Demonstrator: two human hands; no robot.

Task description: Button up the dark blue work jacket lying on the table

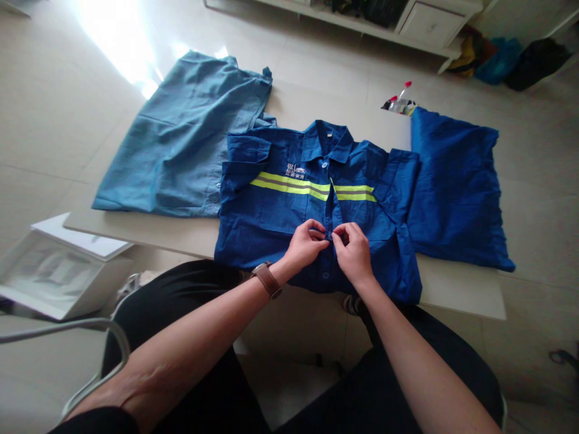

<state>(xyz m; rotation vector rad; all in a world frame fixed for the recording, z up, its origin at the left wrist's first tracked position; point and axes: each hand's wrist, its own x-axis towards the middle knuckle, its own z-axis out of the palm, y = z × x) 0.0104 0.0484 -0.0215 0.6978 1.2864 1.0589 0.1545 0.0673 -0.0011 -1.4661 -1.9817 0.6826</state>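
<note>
The dark blue work shirt [271, 223] lies flat at the near edge of the table [452, 289], collar far. It looks light, soft and limp, best gripped along the button placket. The left hand [305, 244] and right hand [353, 252] both pinch that placket, fingertips closed. I cannot tell what the white bin [54, 271], near left, holds.

You are looking down at a pale tiled floor [54, 120]. Daylight glare [117, 42] is bouncing off it far ahead and left of your left hand [304, 246]. A white cabinet [429, 24] is standing far beyond your right hand [353, 254], with dark and coloured bags [497, 60] lying beside it. A white box [58, 271] is sitting low, well left of your left hand. Pale tabletop [452, 289] is showing just right of your right hand.
</note>
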